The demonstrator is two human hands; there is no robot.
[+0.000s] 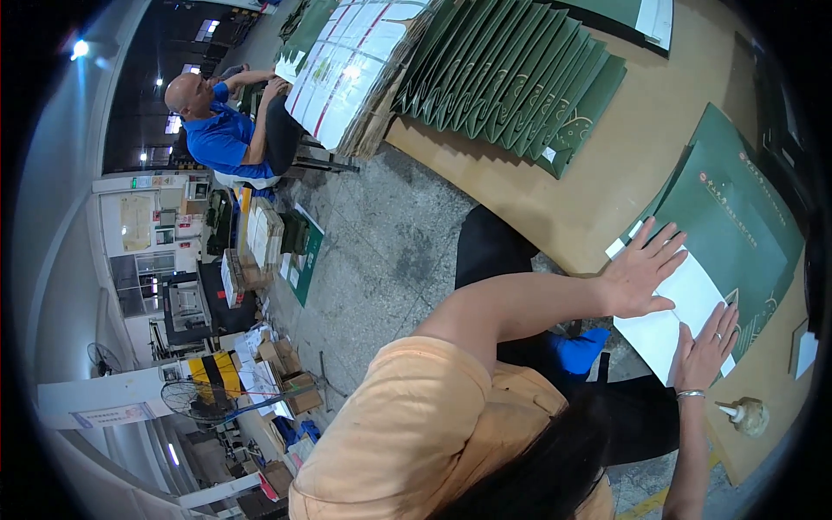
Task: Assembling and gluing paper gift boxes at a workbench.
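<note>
on the brown cardboard-covered worktable (555, 199), near its lower right edge, a flat dark green printed paper bag blank with a white inner flap (728, 251) lies open under both hands. the left hand (640, 270) rests palm down on the white flap, fingers spread wide and pointing toward the green part, pressing flat with nothing gripped. the right hand (706, 347) lies just beside it, lower on the same white flap, palm down, fingers together and stretched out toward the flap's edge; it wears a ring and a thin silver bracelet at the wrist, and it clasps nothing either. the left forearm reaches in from the shoulder in a peach-coloured sleeve across the table's edge, while the right forearm comes up from the lower edge of the view.

just beside the right wrist, toward the table's lower corner, stands a small squat glue pot with a white nozzle (747, 416). along the far edge of the table a fanned row of folded dark green paper bags (520, 74) lies overlapped, and next to it a stack of white printed flat sheets (347, 65) leans over the far left corner. beyond that, well apart, a person in a blue shirt (221, 130) sits bent over. cardboard boxes (260, 238) are piled on the grey concrete floor (381, 251).
</note>
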